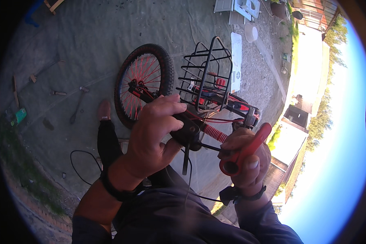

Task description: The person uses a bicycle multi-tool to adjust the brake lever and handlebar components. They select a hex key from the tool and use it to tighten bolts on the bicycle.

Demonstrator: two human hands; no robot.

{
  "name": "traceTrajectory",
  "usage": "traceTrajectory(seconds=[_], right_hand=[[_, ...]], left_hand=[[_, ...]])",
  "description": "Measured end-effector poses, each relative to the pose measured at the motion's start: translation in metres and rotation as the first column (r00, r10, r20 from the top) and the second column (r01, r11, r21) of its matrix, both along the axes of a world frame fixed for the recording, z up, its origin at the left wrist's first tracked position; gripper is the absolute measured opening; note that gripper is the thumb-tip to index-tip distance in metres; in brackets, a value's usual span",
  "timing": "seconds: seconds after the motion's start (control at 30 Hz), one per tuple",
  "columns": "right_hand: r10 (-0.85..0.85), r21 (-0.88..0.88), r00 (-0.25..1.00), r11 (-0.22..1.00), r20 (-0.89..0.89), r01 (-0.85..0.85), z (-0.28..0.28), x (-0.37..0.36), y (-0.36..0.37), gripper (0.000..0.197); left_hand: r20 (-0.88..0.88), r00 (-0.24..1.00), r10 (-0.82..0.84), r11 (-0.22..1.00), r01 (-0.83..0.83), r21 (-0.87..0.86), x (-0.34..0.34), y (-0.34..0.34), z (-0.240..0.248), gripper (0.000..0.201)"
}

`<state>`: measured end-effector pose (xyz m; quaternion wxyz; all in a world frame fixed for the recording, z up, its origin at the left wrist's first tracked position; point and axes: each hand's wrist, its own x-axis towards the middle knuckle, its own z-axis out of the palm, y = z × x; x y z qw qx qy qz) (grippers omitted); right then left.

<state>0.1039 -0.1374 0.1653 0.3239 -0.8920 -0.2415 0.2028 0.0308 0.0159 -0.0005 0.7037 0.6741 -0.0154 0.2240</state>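
Note:
A black-and-red bicycle (191, 126) is in front of me, its red-spoked wheel (135, 83) with a knobby tyre at the far left. My left hand (152, 126) is curled round a rounded black part of the bicycle, fingers over its top and thumb below. In my right hand (252, 171) is a red-handled tool (248, 148) with a hole at its rounded end. A thin dark shaft runs from beside that hand to the black part; whether its tip sits in a bolt is hidden. A red coil spring (214, 132) lies between my hands.
A black wire basket (209, 75) rises beyond my hands. Dark cables (187, 191) loop near my lap. A hammer (80, 97) and other small tools lie on the grey ground sheet (89, 44) at the left. White appliance panels (236, 61) stand at the far side.

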Motion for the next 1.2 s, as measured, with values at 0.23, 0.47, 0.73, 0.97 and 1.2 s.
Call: traceTrajectory(seconds=[0.23, 0.47, 0.73, 0.97, 1.2], right_hand=[[0.029, 0.022, 0.999, 0.999, 0.016, -0.029, -0.002, 0.001, -0.004, 0.041], [0.051, 0.03, 0.998, 0.998, 0.023, -0.052, -0.003, 0.003, -0.002, 0.039], [0.075, 0.017, 0.997, 0.997, 0.011, -0.075, -0.002, 0.004, -0.003, 0.039], [0.118, 0.026, 0.993, 0.993, 0.024, -0.119, -0.001, 0.007, -0.001, 0.038], [0.128, 0.047, 0.992, 0.991, 0.021, -0.129, -0.002, 0.009, -0.001, 0.038]], left_hand=[[0.089, 0.978, 0.19, 0.957, -0.204, 0.208, 0.005, 0.0, 0.006, 0.052], [0.05, 0.996, 0.074, 0.993, -0.079, 0.091, 0.001, 0.001, 0.005, 0.048], [0.054, 0.997, -0.047, 0.993, 0.04, 0.115, -0.004, 0.014, 0.006, 0.053], [0.088, 0.996, 0.018, 0.987, -0.032, 0.158, 0.0, 0.008, 0.005, 0.051], [0.079, 0.996, -0.035, 0.993, 0.025, 0.116, 0.003, 0.013, 0.007, 0.055]])
